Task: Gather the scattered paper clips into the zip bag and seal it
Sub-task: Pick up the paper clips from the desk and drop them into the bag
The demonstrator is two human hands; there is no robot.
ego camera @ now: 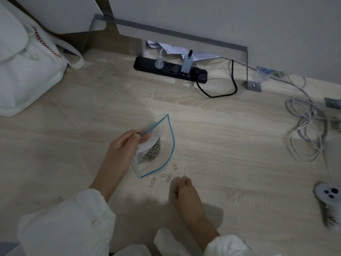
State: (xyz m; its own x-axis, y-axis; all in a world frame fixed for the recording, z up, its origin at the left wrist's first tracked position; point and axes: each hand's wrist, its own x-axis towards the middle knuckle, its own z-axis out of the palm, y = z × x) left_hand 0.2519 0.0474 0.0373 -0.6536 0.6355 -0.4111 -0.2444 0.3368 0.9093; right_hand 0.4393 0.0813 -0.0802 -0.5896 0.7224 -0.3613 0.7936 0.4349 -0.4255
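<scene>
Nearest the camera, the right hand (183,191) rests low on the wooden surface (230,145) with its fingers curled in. A thin sliver of metal shows at its thumb side, so it appears to be pinching a paper clip (175,190), though the grip itself is mostly hidden.

Just beyond its knuckles lie the loose clips (168,177): four of them, three in a cluster and one a little farther out. All lie close to the lower corner of the zip bag (168,137).

The bag is past the right hand and toward the left hand (125,145), which pinches one lip of the mouth between thumb and fingers and lifts it, so the opening gapes toward the right hand. Inside sits a clip pile (152,152), heaped against the bottom.

The task looks nearly finished, with gathering in its last stage and sealing not begun. The next move likely calls for carrying the pinched clip up and over the raised lip without knocking the bag, then coming back for the four.

Well beyond both hands, a power strip (169,68) sits against the wall. A white tote bag (27,71) lies far out past the left hand, and coiled cables (304,126) lie far out past the right hand.
</scene>
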